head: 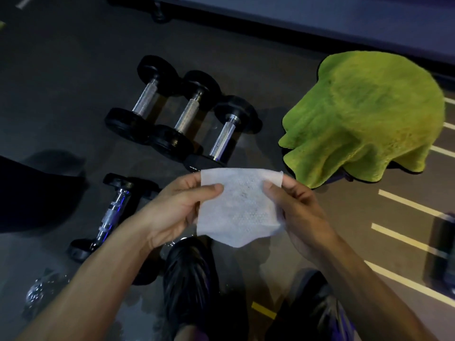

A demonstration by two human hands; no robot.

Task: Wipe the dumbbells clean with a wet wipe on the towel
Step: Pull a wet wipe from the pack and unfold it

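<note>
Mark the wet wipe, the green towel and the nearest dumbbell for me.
wet wipe (240, 207), head view, centre of the sheet
green towel (369, 114), head view, top of the draped cloth
nearest dumbbell (112, 211), head view, chrome handle

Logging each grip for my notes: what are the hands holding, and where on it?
Both hands, left hand and right hand, pinch the wet wipe at its upper corners.
</note>
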